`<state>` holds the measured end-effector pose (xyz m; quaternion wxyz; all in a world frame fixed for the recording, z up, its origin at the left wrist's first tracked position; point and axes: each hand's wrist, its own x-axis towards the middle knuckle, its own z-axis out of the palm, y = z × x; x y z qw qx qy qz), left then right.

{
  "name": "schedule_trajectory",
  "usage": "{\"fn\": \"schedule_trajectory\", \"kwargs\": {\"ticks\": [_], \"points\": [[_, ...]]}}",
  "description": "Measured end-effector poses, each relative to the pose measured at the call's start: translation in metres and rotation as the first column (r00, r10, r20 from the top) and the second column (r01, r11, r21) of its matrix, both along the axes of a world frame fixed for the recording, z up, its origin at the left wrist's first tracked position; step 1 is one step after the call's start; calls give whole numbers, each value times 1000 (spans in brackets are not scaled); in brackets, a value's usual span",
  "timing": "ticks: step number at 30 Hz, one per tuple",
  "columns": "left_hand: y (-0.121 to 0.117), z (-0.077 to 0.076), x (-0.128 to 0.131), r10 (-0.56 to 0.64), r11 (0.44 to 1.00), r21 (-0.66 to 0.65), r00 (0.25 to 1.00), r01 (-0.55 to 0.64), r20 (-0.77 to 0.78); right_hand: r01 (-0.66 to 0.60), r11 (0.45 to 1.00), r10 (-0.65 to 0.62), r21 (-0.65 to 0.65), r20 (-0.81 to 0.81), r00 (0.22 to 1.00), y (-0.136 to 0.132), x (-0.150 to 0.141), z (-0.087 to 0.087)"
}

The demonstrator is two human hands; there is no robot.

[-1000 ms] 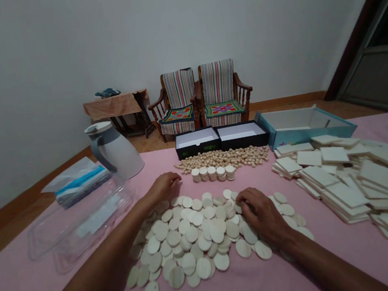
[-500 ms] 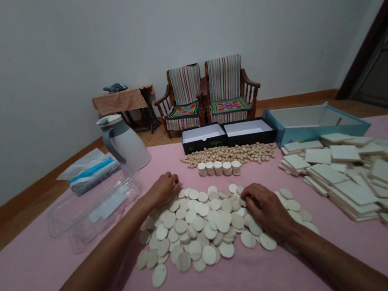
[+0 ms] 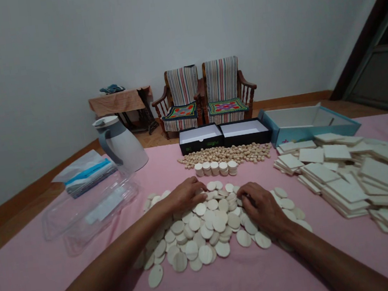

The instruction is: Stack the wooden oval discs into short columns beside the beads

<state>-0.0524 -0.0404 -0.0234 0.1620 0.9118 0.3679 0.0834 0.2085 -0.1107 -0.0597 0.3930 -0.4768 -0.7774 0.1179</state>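
L hand (image 3: 186,196) fingers spread on wood discs (image 3: 204,231); R hand (image 3: 262,209) fingers curled on them.

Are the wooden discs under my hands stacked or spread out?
Spread out: the discs lie in a loose, overlapping layer on the pink cloth, not in neat stacks.

Left hand (image 3: 186,196): moved right from the pile's far-left edge, now lying on top of the wooden discs (image 3: 205,238)
Far-left edge: spread farther out, a few discs now showing just beyond the left wrist (image 3: 164,206)
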Motion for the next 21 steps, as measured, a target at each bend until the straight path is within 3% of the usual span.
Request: {"fn": "schedule_trajectory", "kwargs": {"ticks": [6, 10, 12, 16, 21], "points": [[-8, 4, 26, -76, 997, -10, 992, 77, 97, 34, 997, -31, 63, -54, 998, 1, -1, 1], [-1, -3, 39, 97, 986, 117, 977, -121, 192, 40, 997, -35, 72, -59, 998, 1, -2, 1], [4, -8, 46, 132, 972, 169, 975, -162, 178, 37, 997, -33, 71, -56, 998, 1, -2, 1], [6, -15, 57, 109, 981, 150, 990, -121, 85, 29, 999, -28, 42, -23, 999, 0, -2, 2], [-4, -13, 66, 9, 994, 108, 1000, -12, 25, 18, 1000, -19, 17, 14, 1000, -1, -1, 4]]}}
